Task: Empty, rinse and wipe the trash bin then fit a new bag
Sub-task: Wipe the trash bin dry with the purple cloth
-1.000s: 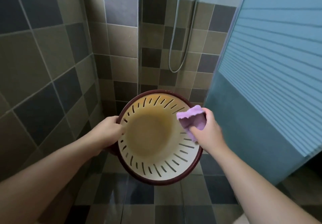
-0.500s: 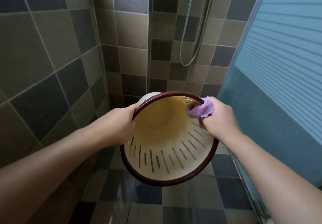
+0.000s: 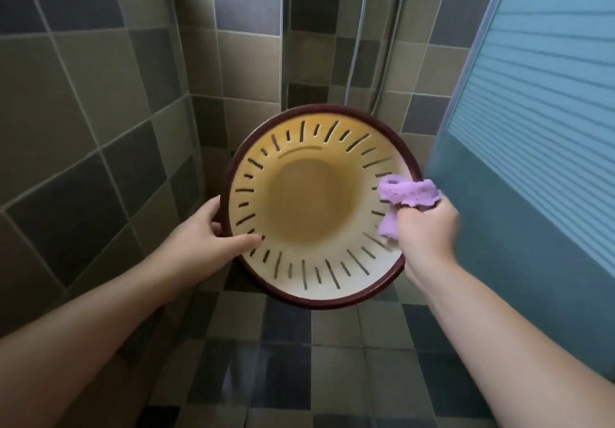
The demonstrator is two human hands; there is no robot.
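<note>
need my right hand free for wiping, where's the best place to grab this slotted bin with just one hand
Grip the dark raised rim on the bin's left, as the left hand does: thumb over the lip inside, fingers behind. The rim gives an edge to hook, away from the purple cloth in the right hand.

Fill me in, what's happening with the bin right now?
A person is wiping out the trash bin in a tiled shower stall. The left hand grips the bin's dark red rim, thumb hooked inside, tipping the opening toward the camera. The right hand holds a purple cloth bunched against the inner wall on the right side. The bin looks empty, its slotted walls bare. No new bag is in view, so fitting one remains to be done.
</note>
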